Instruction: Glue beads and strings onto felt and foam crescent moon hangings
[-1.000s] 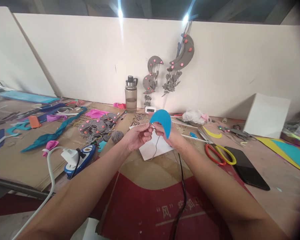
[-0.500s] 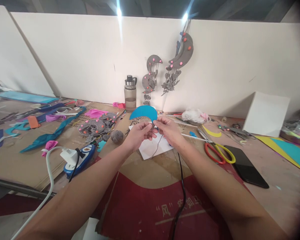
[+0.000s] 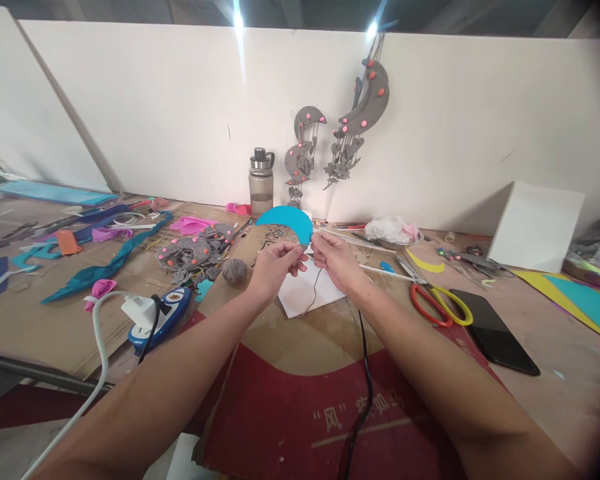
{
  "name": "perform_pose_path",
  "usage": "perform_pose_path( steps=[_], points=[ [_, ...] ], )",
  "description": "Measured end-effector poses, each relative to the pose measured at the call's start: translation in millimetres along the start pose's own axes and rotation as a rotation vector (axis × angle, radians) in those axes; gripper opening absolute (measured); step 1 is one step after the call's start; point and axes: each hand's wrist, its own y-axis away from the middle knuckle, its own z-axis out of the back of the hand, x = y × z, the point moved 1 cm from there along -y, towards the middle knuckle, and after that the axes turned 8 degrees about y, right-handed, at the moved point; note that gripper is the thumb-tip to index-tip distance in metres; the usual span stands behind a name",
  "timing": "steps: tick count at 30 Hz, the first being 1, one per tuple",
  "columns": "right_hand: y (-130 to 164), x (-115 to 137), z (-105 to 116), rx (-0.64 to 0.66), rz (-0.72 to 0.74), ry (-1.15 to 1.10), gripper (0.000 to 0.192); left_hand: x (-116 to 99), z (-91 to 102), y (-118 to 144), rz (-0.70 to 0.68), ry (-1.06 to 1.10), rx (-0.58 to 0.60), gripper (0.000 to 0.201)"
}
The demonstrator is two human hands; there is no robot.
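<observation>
A blue crescent-moon cutout [image 3: 286,217] is held up in front of me, its curved back upward. My left hand [image 3: 279,265] pinches the lower right tip of it between thumb and fingers. At the same tip, my right hand [image 3: 336,257] pinches from the right, the fingertips of both hands nearly touching. A thin grey yarn strand [image 3: 316,288] hangs below the hands over a white sheet [image 3: 305,293]; its upper end is hidden by the fingers. Left of the hands lies a ball of grey yarn [image 3: 235,271].
Red-and-yellow-handled scissors [image 3: 437,305] and a black phone [image 3: 497,333] lie at right. A water bottle [image 3: 261,183] stands at the back, near grey moon mobiles [image 3: 367,110] hanging on the wall. A power strip [image 3: 163,320] is at left. A black cable [image 3: 366,387] crosses the red cardboard [image 3: 275,427].
The blue crescent has shifted slightly up and left, its right tip turning a little. The fingers of my right hand have curled closer around that tip. The camera view has moved slightly.
</observation>
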Motion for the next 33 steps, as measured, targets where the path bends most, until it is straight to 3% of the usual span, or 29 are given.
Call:
perform_pose_path(
  steps=[10, 18, 28, 33],
  points=[
    [5, 3, -5, -0.026, -0.019, 0.037, 0.034, -3, -2.6, 2, 0.024, 0.108, -0.019, 0.023],
    [3, -4, -4, -0.069, -0.020, 0.114, 0.034, -1, -0.2, -1, 0.200, 0.319, 0.029, 0.024],
    [1, -10, -2, -0.065, 0.003, 0.174, 0.029, -1, 1.5, -1, 0.164, 0.206, -0.008, 0.031],
    [1, -11, -1, -0.074, 0.085, 0.254, 0.025, 1, 1.9, -3, 0.153, 0.185, -0.030, 0.030]
  ],
)
